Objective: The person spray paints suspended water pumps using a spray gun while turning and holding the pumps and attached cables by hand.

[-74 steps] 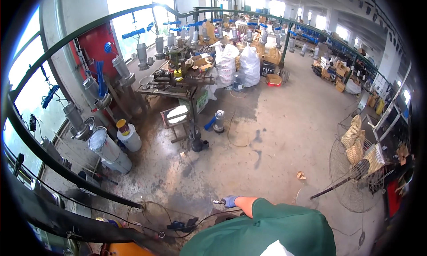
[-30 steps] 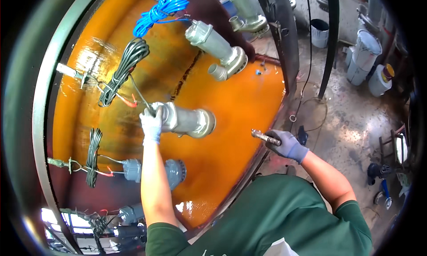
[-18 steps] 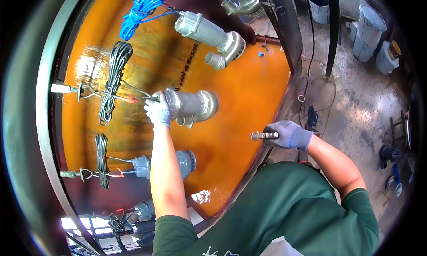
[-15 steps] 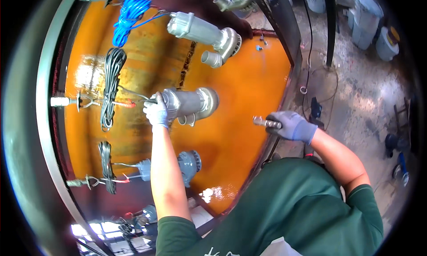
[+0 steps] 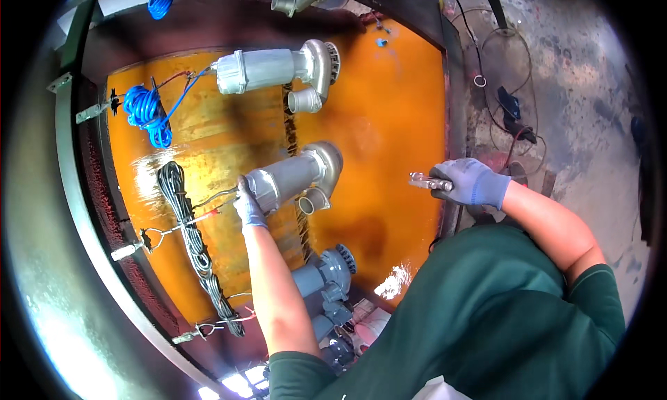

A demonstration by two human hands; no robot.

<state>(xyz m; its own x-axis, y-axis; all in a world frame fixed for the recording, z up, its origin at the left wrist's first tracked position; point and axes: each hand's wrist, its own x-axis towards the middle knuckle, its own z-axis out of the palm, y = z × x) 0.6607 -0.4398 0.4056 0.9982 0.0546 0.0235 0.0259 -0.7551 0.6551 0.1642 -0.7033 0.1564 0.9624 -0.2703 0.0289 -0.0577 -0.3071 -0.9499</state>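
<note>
My left hand (image 5: 249, 204), in a grey-blue glove, is closed round the left end of a silver-grey submersible pump (image 5: 288, 177). The pump hangs level, its round casing to the right and its short outlet pipe (image 5: 313, 201) pointing down toward me. Beside that hand, a cable and a red-tipped lead run left to a long black cable bundle (image 5: 198, 243). My right hand (image 5: 464, 181), gloved too, is wrapped around a small silver metal tool (image 5: 425, 182) whose tip points left at the pump, some way apart from it. The exact kind of tool is unclear, as the fingers cover its rear.
A similar silver pump (image 5: 267, 71) with a blue cable coil (image 5: 148, 115) hangs beyond; a blue-grey pump (image 5: 323, 275) hangs nearer. An orange, wet-looking panel (image 5: 389, 122) lies behind them. A green-grey metal frame (image 5: 76, 157) runs along the left. Thin hoses (image 5: 531, 80) lie on the floor at right.
The view has shifted and turned, so the pumps slant differently. More of the held pump's outlet pipe shows. My left hand keeps its grip; my right hand still holds the metal tool.
</note>
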